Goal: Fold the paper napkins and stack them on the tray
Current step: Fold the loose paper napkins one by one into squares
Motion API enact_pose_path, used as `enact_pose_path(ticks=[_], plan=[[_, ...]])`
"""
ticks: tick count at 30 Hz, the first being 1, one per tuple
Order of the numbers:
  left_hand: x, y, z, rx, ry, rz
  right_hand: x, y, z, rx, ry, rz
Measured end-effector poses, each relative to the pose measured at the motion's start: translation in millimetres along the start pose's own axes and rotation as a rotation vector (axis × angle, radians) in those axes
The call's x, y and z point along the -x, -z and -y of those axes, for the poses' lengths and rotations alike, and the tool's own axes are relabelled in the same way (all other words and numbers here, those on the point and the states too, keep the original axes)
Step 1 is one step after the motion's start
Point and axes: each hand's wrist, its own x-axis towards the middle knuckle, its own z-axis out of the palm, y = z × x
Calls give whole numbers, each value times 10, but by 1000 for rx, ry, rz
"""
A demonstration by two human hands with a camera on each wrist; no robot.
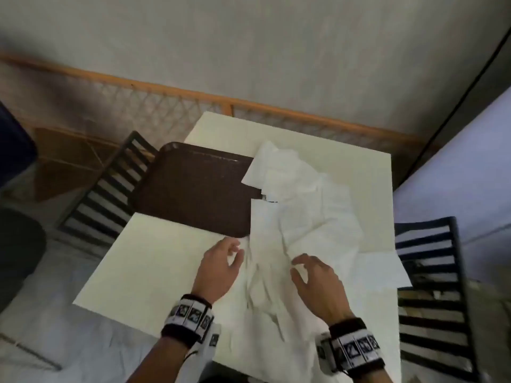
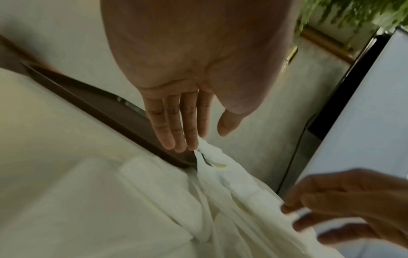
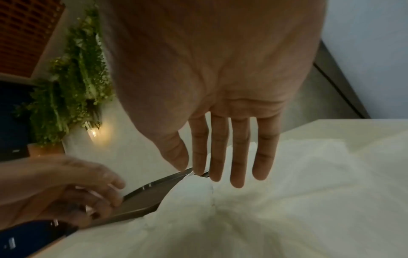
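Observation:
A loose pile of white paper napkins point(image 1: 304, 211) sprawls over the right half of the white table point(image 1: 154, 258), its left edge overlapping the brown tray point(image 1: 193, 189). No napkin lies flat inside the tray. My left hand point(image 1: 235, 252) is at the pile's near left edge by the tray's front corner, fingers straight, with its fingertips point(image 2: 192, 144) touching a napkin fold point(image 2: 220, 200). My right hand point(image 1: 298, 266) hovers over the crumpled napkins point(image 3: 287, 192) with fingers spread and holding nothing. The tray edge point(image 3: 141, 200) shows between both hands.
Black slatted chairs stand at the table's left point(image 1: 110, 183) and right point(image 1: 431, 286). A wooden lattice rail point(image 1: 166, 106) runs behind the table. One napkin corner point(image 1: 387, 269) hangs over the right table edge. A green plant point(image 3: 73, 87) hangs on the wall.

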Motion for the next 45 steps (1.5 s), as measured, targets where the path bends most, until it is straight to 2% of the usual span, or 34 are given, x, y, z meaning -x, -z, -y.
enact_pose_path(ticks=[4, 9, 13, 15, 17, 19, 23, 25, 27, 28, 29, 32, 35, 37, 39, 41, 43, 45], plan=[[-529, -307, -166, -33, 133, 113, -432, -53, 132, 60, 26, -19], [-957, -532, -295, -23, 293, 77, -808, -105, 45, 107, 12, 36], [-1096, -616, -375, 76, 318, 13, -876, -156, -64, 100, 20, 94], [-1056, -544, -489, 156, 269, 1, -855, -132, -151, 8, 4, 72], [-953, -389, -609, 332, 251, -19, -871, -58, -276, -98, -21, 23], [-776, -166, -677, 540, 252, -37, -897, 51, -378, -204, -37, -66], [-438, 255, -739, 730, 322, -141, -857, 312, -240, -596, -61, -269], [-320, 383, -768, 826, 353, -164, -854, 356, -2, -879, -82, -169], [-218, 445, -772, 886, 335, -164, -842, 306, 280, -1083, -71, 86], [-176, 456, -748, 891, 324, -155, -832, 238, 400, -1110, -48, 212], [-143, 451, -700, 879, 325, -159, -808, 176, 514, -1128, -13, 296], [-42, 450, -506, 843, 346, -236, -725, -92, 723, -1004, 63, 305], [97, 573, -268, 864, 367, -233, -677, -420, 882, -959, 43, 314], [208, 708, -35, 835, 314, -226, -642, -639, 1045, -939, 4, 326], [277, 869, 278, 644, 243, -255, -622, -812, 1278, -864, 12, 257], [287, 1009, 693, 370, 193, -303, -603, -1020, 1536, -780, 115, 224], [298, 1105, 1075, 164, 204, -309, -581, -1238, 1793, -664, 191, 268], [381, 1131, 1350, -30, 246, -313, -574, -1454, 1961, -632, 160, 333]])
